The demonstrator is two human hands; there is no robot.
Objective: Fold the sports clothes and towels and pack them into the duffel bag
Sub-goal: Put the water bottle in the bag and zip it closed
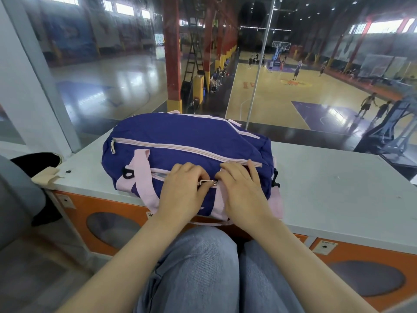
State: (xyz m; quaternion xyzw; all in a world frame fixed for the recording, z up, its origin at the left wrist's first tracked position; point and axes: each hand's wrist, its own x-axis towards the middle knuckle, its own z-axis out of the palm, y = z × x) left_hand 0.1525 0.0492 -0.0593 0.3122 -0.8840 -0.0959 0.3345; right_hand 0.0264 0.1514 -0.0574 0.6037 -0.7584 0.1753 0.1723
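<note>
The duffel bag (180,143) lies on its side on the counter top (327,177), and both hands rest on its near face. The left hand (182,188) and right hand (243,190) sit side by side, with the zipper pull (207,182) between them where their fingers meet. Left of that grip a carry strap (144,177) loops over the bag's near face and down past the counter edge. Beyond the grip a long zip line (191,150) crosses the bag from left to right. Behind the bag stands a glass pane (135,86). Below the grip, nearer the person, lie the knees (203,267), in front of the cabinet fronts (112,222) under the counter.
</note>
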